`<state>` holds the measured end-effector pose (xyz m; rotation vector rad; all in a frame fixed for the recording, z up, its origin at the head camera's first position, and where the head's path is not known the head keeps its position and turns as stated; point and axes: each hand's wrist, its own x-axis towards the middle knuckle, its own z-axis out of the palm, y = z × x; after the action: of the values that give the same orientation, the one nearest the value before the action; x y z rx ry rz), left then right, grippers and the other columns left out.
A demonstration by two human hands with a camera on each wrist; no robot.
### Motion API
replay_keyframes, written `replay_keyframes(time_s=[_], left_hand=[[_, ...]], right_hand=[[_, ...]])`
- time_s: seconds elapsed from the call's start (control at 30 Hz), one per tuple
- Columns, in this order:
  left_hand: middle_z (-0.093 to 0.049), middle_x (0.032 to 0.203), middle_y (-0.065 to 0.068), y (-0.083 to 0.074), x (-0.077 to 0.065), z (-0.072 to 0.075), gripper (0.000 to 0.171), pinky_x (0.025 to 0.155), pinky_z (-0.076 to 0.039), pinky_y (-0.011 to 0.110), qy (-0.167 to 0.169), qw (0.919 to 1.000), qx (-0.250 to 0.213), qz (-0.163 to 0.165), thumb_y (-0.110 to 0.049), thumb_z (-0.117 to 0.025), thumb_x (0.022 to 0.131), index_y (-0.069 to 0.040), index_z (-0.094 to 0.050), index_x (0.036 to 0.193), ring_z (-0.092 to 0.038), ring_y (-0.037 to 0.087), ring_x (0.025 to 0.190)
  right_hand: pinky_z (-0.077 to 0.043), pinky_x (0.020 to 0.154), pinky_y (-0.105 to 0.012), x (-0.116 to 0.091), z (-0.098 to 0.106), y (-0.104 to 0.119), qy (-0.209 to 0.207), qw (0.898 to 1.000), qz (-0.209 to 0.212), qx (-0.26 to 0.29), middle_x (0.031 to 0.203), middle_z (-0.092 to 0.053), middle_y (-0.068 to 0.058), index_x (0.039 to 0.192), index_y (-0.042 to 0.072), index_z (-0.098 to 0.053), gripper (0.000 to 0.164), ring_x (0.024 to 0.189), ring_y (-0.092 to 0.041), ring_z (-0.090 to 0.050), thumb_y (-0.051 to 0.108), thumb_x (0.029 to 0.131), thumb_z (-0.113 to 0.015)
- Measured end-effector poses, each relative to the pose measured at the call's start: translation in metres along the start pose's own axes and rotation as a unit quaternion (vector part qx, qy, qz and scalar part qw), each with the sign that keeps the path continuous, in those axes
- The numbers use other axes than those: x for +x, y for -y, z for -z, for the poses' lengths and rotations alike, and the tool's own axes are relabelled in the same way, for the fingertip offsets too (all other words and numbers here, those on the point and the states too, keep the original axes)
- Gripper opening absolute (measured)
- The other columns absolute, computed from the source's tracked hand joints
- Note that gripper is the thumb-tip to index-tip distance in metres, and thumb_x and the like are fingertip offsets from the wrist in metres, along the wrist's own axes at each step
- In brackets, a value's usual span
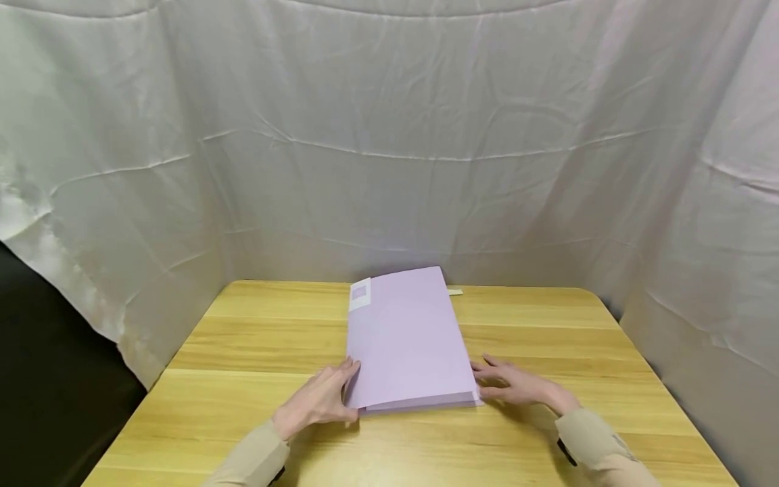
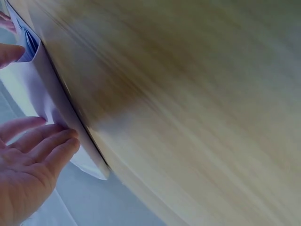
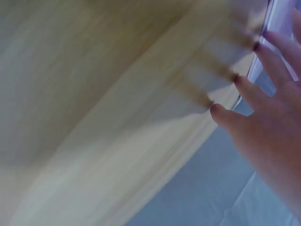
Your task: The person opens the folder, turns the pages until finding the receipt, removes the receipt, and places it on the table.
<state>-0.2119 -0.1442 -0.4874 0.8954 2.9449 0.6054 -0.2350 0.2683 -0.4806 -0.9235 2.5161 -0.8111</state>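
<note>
Lilac rectangular folder [image 1: 408, 331], plastic by the look: closed, lying on light-brown wood-grain table [image 1: 243, 338], straight ahead at 12 o'clock, far end reaching the table's far edge. White rectangular label [image 1: 360, 295] at folder's 10 o'clock; thin pale strip [image 1: 455, 292] just beside folder at 1 o'clock. Stacked sheet edges [image 2: 29, 43] visible at near end, left wrist view.

Left hand [image 1: 319, 398] at folder's 8 o'clock: unclenched, fingers loosely extended against the spine, thumb by near corner; no clear grip. Right hand [image 1: 517, 385] at 4 o'clock: fingers spread, tips by the side edge, nothing held; firm contact hard to tell.

Step in hand, probably: steadying or squaring folder between both hands. For a good result: press evenly from 8 and 4 o'clock, fingers low, no squeezing hard enough to bow the cover. Mind the gap at 6 o'clock; risk of slipping sheets. Shift both sides together, without twisting one corner. Avoid catching pale strip underneath.
</note>
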Motion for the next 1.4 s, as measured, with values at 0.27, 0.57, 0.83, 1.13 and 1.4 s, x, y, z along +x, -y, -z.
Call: replay_keyframes(time_s=[0.27, 0.57, 0.83, 1.13, 1.4], left_hand=[[-0.050, 0.142, 0.035, -0.010, -0.007, 0.001, 0.093, 0.108, -0.049, 0.048, 0.022, 0.9994, 0.003, -0.026, -0.020, -0.088, 0.062, 0.009, -0.050, 0.141, -0.061, 0.045, 0.125], [-0.053, 0.141, 0.035, -0.030, -0.011, -0.006, 0.093, 0.103, -0.054, 0.046, 0.002, 0.9989, 0.032, -0.034, -0.026, -0.087, 0.065, 0.013, -0.048, 0.141, -0.063, 0.043, 0.122], [-0.055, 0.144, 0.027, -0.047, -0.011, -0.017, 0.104, 0.100, -0.056, 0.050, -0.072, 0.9909, 0.114, 0.004, -0.057, -0.080, 0.074, 0.009, -0.043, 0.146, -0.067, 0.037, 0.118], [-0.057, 0.143, 0.024, -0.057, -0.006, -0.027, 0.113, 0.074, -0.061, 0.036, -0.136, 0.9784, 0.154, 0.025, -0.080, -0.057, 0.082, 0.009, -0.038, 0.149, -0.073, 0.030, 0.095], [-0.034, 0.161, 0.024, -0.062, -0.005, -0.021, 0.119, 0.064, -0.056, 0.038, -0.090, 0.9895, 0.011, 0.112, -0.081, -0.051, 0.084, 0.001, -0.010, 0.160, -0.071, 0.035, 0.090]], right_hand=[[-0.041, 0.104, -0.068, -0.010, 0.001, -0.008, -0.066, 0.995, 0.041, -0.070, 0.139, -0.057, -0.027, 0.130, -0.003, -0.063, 0.054, 0.126, -0.052, -0.050, 0.032, 0.090, -0.074], [-0.012, 0.111, -0.082, -0.009, -0.005, -0.027, -0.046, 0.998, -0.031, -0.024, 0.159, -0.027, -0.033, 0.154, -0.005, -0.031, 0.100, 0.145, -0.064, -0.015, 0.040, 0.081, -0.081], [-0.012, 0.113, -0.081, -0.006, -0.004, -0.020, -0.038, 0.997, -0.051, -0.041, 0.160, -0.026, -0.033, 0.154, -0.007, -0.029, 0.103, 0.145, -0.063, -0.016, 0.038, 0.079, -0.084], [-0.016, 0.108, -0.084, -0.007, -0.005, -0.021, -0.049, 0.996, -0.039, -0.055, 0.158, -0.029, -0.035, 0.151, -0.005, -0.036, 0.099, 0.143, -0.065, -0.018, 0.039, 0.077, -0.085], [-0.014, 0.112, -0.082, -0.006, -0.006, -0.018, -0.042, 0.996, -0.056, -0.054, 0.159, -0.029, -0.032, 0.152, -0.008, -0.033, 0.102, 0.144, -0.064, -0.017, 0.040, 0.077, -0.084]])
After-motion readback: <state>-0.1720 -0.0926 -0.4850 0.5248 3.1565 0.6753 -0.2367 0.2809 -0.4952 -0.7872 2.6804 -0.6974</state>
